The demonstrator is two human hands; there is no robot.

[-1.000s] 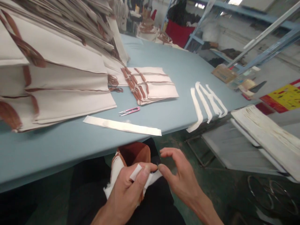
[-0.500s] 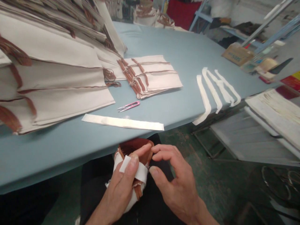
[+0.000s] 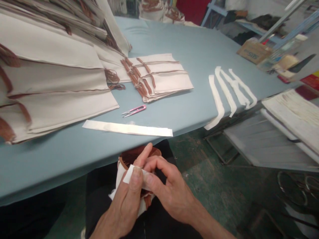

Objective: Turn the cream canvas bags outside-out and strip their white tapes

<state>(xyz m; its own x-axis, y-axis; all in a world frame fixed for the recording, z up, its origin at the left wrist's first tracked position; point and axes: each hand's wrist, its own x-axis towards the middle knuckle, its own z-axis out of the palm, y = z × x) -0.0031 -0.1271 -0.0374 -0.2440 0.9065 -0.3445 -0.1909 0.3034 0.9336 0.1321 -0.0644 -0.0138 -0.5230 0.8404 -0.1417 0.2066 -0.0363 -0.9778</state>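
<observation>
My left hand (image 3: pixel 126 202) is closed round a rolled cream and brown cloth bundle (image 3: pixel 120 176) at my lap, below the table edge. Its thumb presses down a white fabric strip (image 3: pixel 128 174) that wraps the bundle; the index finger points up. My right hand (image 3: pixel 171 191) is closed too, thumb and fingers pinching the strip just beside the left thumb. Brown cloth (image 3: pixel 128 155) shows at the bundle's upper end. Both hands hide much of the bundle's middle.
On the blue-covered table (image 3: pixel 189 109) lie a long white strip (image 3: pixel 127 128), pink thread snips (image 3: pixel 134 110) and a small stack of cream pieces with brown ties (image 3: pixel 166 74). Larger cream stacks (image 3: pixel 62 79) fill the left. Several white strips (image 3: pixel 216 99) hang over the right edge.
My right hand has moved left, from fingers apart beside the bundle to a pinch on the strip next to my left thumb. The view has shifted slightly.
</observation>
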